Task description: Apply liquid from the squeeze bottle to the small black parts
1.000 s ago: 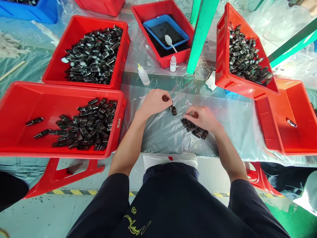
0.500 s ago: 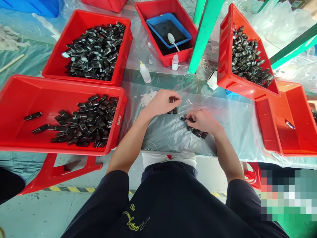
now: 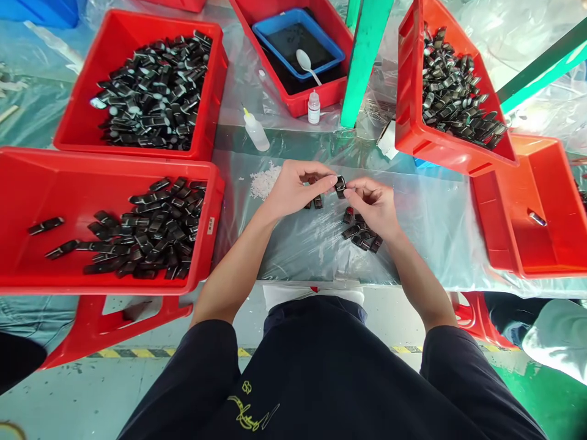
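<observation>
Between my two hands is a small glossy black part (image 3: 340, 187), raised above the plastic-covered table. My left hand (image 3: 300, 188) pinches its left side with thumb and forefinger. The fingertips of my right hand (image 3: 372, 201) are closed on its right side. Below my right hand lies a loose group of similar black parts (image 3: 362, 234), one with a red spot. A few more black parts (image 3: 318, 201) rest under my left fingers, partly hidden. Beside my left hand is a heap of small white pieces (image 3: 265, 182).
Red bins of black parts stand at left (image 3: 217, 201), back left (image 3: 220, 79) and right (image 3: 408, 122). A dropper bottle (image 3: 257, 132) and a small white bottle (image 3: 313, 109) stand behind my hands. A green post (image 3: 364, 67) rises nearby. A spoon (image 3: 306, 63) lies in a blue tray (image 3: 287, 18).
My right hand has risen from the group of parts and moved toward my left hand. Both hands now meet on one black part. The view has shifted slightly.
</observation>
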Tool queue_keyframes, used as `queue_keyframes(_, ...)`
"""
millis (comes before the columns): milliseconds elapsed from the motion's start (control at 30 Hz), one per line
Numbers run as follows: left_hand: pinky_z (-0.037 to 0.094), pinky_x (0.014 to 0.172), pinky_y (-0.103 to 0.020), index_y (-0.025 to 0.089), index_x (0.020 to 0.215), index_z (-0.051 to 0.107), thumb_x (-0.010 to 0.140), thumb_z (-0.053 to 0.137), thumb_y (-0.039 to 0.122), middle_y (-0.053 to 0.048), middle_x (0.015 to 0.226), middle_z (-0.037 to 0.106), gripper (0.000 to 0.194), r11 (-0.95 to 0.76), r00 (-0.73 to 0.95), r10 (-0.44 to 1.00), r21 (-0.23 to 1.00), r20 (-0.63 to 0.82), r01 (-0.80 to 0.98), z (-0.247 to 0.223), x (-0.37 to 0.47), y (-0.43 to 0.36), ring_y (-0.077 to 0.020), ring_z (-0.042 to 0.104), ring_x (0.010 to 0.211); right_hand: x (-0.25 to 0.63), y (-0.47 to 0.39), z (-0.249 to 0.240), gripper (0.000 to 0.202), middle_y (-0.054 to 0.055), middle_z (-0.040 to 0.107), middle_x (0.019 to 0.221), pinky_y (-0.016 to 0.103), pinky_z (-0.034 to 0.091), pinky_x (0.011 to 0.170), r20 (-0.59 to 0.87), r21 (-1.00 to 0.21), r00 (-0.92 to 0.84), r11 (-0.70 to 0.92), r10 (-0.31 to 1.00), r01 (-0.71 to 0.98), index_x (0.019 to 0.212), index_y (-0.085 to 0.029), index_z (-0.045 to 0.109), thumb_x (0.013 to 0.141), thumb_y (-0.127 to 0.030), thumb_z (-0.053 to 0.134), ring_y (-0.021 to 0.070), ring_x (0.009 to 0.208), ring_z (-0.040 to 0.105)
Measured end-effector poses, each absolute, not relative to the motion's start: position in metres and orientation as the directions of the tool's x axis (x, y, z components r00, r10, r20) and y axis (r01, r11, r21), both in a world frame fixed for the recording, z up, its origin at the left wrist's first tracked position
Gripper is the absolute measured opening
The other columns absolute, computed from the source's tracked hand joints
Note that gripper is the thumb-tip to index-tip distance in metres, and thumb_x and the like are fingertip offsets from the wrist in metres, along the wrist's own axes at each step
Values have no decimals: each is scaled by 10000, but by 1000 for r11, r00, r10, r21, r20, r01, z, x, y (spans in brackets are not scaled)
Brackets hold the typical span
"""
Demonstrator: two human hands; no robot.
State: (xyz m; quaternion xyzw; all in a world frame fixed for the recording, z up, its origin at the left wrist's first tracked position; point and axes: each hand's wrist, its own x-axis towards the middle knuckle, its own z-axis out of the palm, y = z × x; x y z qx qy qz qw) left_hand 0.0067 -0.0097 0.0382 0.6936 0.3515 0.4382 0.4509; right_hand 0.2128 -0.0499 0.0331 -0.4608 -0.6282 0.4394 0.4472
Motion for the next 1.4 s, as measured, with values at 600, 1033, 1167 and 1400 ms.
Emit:
queue_keyframes(600, 436, 588, -280, 188, 870, 795, 931, 724, 477, -51, 842, 787, 304, -398, 352, 885, 888, 305, 229, 30, 13, -11, -140, 653, 698, 214, -49, 21, 421, 34, 673, 842, 299, 441, 593, 246, -859, -170, 296, 954, 417, 922, -227, 697, 961, -643, 652, 156, 701, 571)
queue_keyframes(1033, 417, 625, -277, 214, 979, 823, 914, 707, 393, -63, 953, 804, 223, -421, 376, 879, 848, 294, 321, 21, 5, 0, -154, 674, 793, 224, -38, 8, 415, 54, 773, 932, 321, 495, 706, 256, -745, -216, 335, 942, 576, 1012, -233, 755, 1002, -613, 589, 178, 707, 630)
queue_keyframes(1167, 440, 646, -284, 204, 977, 820, 908, 706, 418, -59, 928, 802, 252, -419, 399, 875, 844, 276, 334, 10, 16, -2, -160, 662, 772, 228, -34, 8, 343, 42, 756, 907, 321, 474, 700, 262, -763, -239, 352, 935, 542, 1001, -234, 744, 986, -561, 642, 175, 705, 614)
queue_keyframes(1400, 499, 725, -318, 213, 995, 807, 944, 682, 392, -58, 931, 791, 223, -452, 410, 872, 765, 268, 459, 9, 13, -2, -177, 658, 758, 250, -28, 18, 215, 70, 779, 897, 359, 448, 701, 124, -613, -201, 234, 972, 755, 931, -233, 736, 981, -425, 652, 218, 730, 618)
